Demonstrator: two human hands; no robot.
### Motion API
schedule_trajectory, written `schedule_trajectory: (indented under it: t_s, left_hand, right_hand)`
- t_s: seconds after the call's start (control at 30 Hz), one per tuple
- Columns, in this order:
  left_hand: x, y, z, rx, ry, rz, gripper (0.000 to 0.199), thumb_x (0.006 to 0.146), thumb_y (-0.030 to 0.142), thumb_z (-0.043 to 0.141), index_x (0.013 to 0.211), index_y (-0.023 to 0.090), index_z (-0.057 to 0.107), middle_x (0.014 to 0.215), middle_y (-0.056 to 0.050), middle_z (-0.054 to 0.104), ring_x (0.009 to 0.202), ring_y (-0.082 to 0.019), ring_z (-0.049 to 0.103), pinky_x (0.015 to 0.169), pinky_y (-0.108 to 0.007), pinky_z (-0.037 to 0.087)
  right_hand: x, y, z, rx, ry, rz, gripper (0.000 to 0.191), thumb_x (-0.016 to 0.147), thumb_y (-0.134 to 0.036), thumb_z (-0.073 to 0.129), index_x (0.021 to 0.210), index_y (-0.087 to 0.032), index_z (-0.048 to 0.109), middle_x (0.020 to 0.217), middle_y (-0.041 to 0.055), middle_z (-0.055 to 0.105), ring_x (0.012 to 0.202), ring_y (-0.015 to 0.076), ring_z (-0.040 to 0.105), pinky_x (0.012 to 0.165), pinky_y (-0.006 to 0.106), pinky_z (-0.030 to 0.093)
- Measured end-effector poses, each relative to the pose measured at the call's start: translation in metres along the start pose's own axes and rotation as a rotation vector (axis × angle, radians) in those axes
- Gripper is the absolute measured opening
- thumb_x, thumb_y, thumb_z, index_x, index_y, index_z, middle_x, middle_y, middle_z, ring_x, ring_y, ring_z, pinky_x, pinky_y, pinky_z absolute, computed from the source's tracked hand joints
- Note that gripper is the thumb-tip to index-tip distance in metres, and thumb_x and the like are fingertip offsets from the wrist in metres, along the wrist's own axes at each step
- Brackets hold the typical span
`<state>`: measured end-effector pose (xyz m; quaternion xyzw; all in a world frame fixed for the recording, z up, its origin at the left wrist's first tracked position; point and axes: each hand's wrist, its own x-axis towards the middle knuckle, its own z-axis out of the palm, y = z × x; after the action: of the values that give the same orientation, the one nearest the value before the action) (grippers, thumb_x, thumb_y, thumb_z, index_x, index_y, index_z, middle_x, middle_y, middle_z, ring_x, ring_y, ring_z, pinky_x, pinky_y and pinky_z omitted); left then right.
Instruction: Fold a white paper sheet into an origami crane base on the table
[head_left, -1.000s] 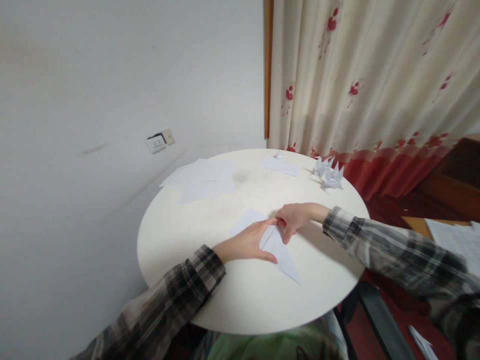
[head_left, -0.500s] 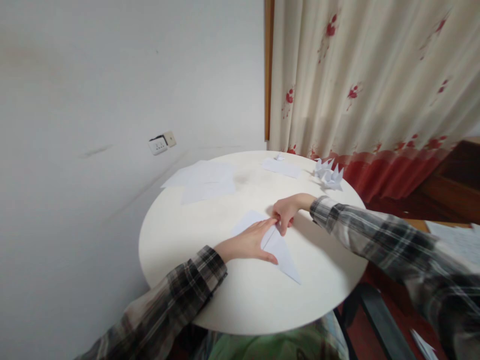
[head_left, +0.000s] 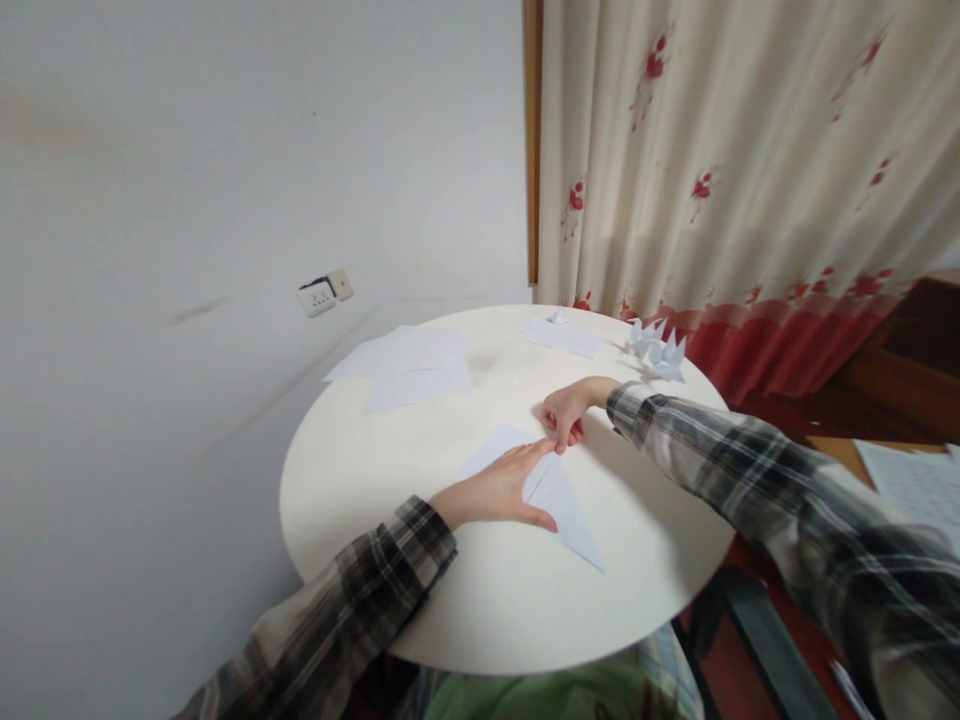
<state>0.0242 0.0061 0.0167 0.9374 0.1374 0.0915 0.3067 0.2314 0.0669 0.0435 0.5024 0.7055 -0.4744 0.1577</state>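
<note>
A folded sheet of white paper (head_left: 568,508) lies on the round white table, its long point toward the front right. My left hand (head_left: 501,490) rests flat across its middle with the thumb spread from the fingers, hiding part of the sheet. At the far edge of the paper, my right hand (head_left: 568,412) is closed, its fingers curled and pinching by the tips of my left fingers. The exact spot it grips is partly hidden.
Several white sheets (head_left: 416,362) lie at the back left of the table (head_left: 352,540). Folded paper cranes (head_left: 660,352) stand at the back right, near another sheet (head_left: 562,338) with a small folded piece (head_left: 559,316). A dark chair armrest (head_left: 772,640) is at the lower right.
My right hand has shifted slightly up and left, from lying over the paper's edge to its far corner. The left hand stays almost still on the sheet.
</note>
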Motion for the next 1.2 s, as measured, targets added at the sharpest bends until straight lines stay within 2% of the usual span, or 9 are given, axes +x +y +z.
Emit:
schedule_trajectory:
  t_s: [0.27,0.43,0.6,0.8,0.9,0.97,1.03,1.1,1.2]
  left_hand:
    - [0.001,0.005,-0.002,-0.011,0.016,-0.017,0.100,0.058,0.047,0.076,0.138,0.017,0.024,0.137,-0.015,0.038,0.123,-0.029,0.038,0.103,-0.042,0.029]
    - [0.000,0.004,0.000,-0.010,0.017,-0.083,0.100,0.057,0.046,0.077,0.138,0.017,0.026,0.140,-0.015,0.034,0.128,-0.031,0.033,0.106,-0.045,0.024]
    - [0.001,-0.005,0.002,0.004,0.060,-0.060,0.106,0.055,0.050,0.077,0.140,0.014,0.022,0.144,-0.017,0.027,0.132,-0.028,0.026,0.109,-0.043,0.020]
    - [0.002,-0.013,-0.002,0.080,0.053,-0.086,0.087,0.060,0.056,0.071,0.133,0.019,0.039,0.147,-0.014,0.022,0.132,-0.030,0.025,0.107,-0.044,0.023]
    - [0.001,-0.010,0.000,0.171,0.013,-0.099,0.084,0.067,0.059,0.065,0.134,0.018,0.037,0.148,-0.015,0.018,0.133,-0.030,0.023,0.107,-0.045,0.023]
    - [-0.001,-0.004,0.005,0.264,0.027,-0.104,0.072,0.076,0.054,0.057,0.135,0.018,0.036,0.147,-0.015,0.019,0.135,-0.030,0.020,0.107,-0.046,0.021]
    - [-0.002,0.005,0.012,0.381,0.106,-0.103,0.055,0.083,0.043,0.051,0.132,0.020,0.038,0.147,-0.013,0.022,0.136,-0.029,0.017,0.108,-0.049,0.016]
    - [-0.003,0.016,0.020,0.477,0.172,-0.065,0.046,0.083,0.030,0.049,0.127,0.018,0.044,0.145,-0.012,0.026,0.135,-0.029,0.019,0.109,-0.048,0.015]
    - [-0.002,0.030,0.028,0.555,0.206,-0.003,0.040,0.081,0.020,0.045,0.120,0.014,0.048,0.143,-0.014,0.029,0.133,-0.027,0.023,0.109,-0.046,0.019]
  right_hand:
    - [-0.002,0.003,-0.003,0.048,0.007,0.023,0.060,0.032,-0.049,0.083,0.067,-0.011,0.053,0.057,-0.0004,0.062,0.055,0.0140,0.060,0.058,0.029,0.049]
    - [-0.004,0.007,-0.004,0.104,0.004,0.009,0.057,0.033,-0.047,0.083,0.068,-0.011,0.056,0.056,-0.0008,0.063,0.055,0.0133,0.060,0.060,0.028,0.050]
    - [-0.007,0.015,-0.003,0.198,0.056,-0.073,0.052,0.045,-0.052,0.077,0.071,-0.013,0.056,0.059,0.0006,0.065,0.057,0.0142,0.062,0.059,0.027,0.050]
    - [-0.007,0.016,0.007,0.185,0.178,-0.154,0.050,0.047,-0.049,0.079,0.071,-0.016,0.050,0.048,-0.0044,0.058,0.049,0.0119,0.057,0.051,0.024,0.046]
    - [-0.007,0.013,0.010,0.153,0.205,-0.152,0.050,0.045,-0.049,0.079,0.069,-0.016,0.050,0.046,-0.0056,0.055,0.046,0.0105,0.053,0.050,0.023,0.044]
    - [-0.007,0.012,0.009,0.128,0.200,-0.132,0.050,0.045,-0.050,0.079,0.068,-0.015,0.052,0.047,-0.0054,0.055,0.047,0.0102,0.053,0.050,0.024,0.044]
    - [-0.006,0.010,0.009,0.102,0.196,-0.097,0.050,0.045,-0.051,0.078,0.068,-0.014,0.053,0.048,-0.0048,0.055,0.048,0.0103,0.052,0.052,0.024,0.043]
    - [-0.006,0.010,0.008,0.089,0.193,-0.068,0.050,0.045,-0.052,0.078,0.068,-0.014,0.054,0.048,-0.0044,0.055,0.049,0.0106,0.053,0.053,0.025,0.044]
    - [-0.004,0.012,0.007,0.090,0.191,-0.052,0.049,0.045,-0.050,0.079,0.068,-0.014,0.054,0.048,-0.0043,0.055,0.049,0.0107,0.053,0.054,0.025,0.044]
